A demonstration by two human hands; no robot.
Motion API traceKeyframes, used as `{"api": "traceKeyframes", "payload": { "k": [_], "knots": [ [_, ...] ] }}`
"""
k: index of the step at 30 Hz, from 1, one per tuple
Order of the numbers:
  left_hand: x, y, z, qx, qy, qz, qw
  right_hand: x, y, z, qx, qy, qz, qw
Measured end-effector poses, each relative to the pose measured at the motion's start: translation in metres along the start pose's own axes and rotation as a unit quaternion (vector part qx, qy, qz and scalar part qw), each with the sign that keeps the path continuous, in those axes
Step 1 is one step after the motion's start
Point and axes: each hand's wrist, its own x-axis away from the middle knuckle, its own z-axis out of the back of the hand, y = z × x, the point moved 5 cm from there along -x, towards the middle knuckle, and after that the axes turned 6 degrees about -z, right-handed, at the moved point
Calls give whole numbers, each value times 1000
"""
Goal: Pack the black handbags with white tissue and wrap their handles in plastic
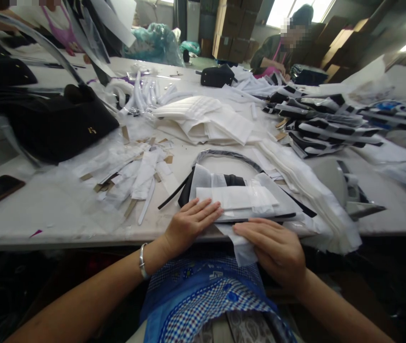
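Head view. Surface (177,162): white, cluttered; paper scraps (143,174) left, black bag (60,124) far left, black-and-white pieces (331,126) far right. Item: wrapped bag (240,196), near middle, lying at the near edge, handle (229,153) arched to the far side. Left grip (190,224): released, flat on the bag's near left. Right grip (277,247): fingers bent over white sheet (243,250); thumb hidden, pinch cannot be told. Handling, judged: light, soft; sheet thin, slippery, easily creased. Best hold: both sides of the body.
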Motion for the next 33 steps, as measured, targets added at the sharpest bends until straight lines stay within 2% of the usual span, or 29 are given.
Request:
{"api": "traceKeyframes", "payload": {
  "k": [5,9,15,21,23,26,29,31,33],
  "knots": [
    [2,0,-2,15,14,5,1000,-44,33,-5,65,-14,-39,997],
    [4,-1,-5,20,24,7,999,-64,59,-18,83,-18,-85,993],
    [0,-1,1,26,24,4,999,-67,86,-39,31,-80,-138,987],
    [1,-3,5,72,49,5,996,-60,93,-44,22,-59,-168,984],
    [1,-5,5,86,54,17,995,-61,92,-44,39,-56,-149,986],
    [-1,-6,3,96,61,32,993,-66,82,-43,111,-85,-58,988],
    [-2,-6,2,95,70,38,992,-72,73,-40,181,-106,17,978],
    [-2,-6,2,96,73,38,992,-74,72,-40,191,-112,27,975],
    [-1,-6,1,101,73,36,992,-75,75,-44,164,-116,10,980]
  ]
}}
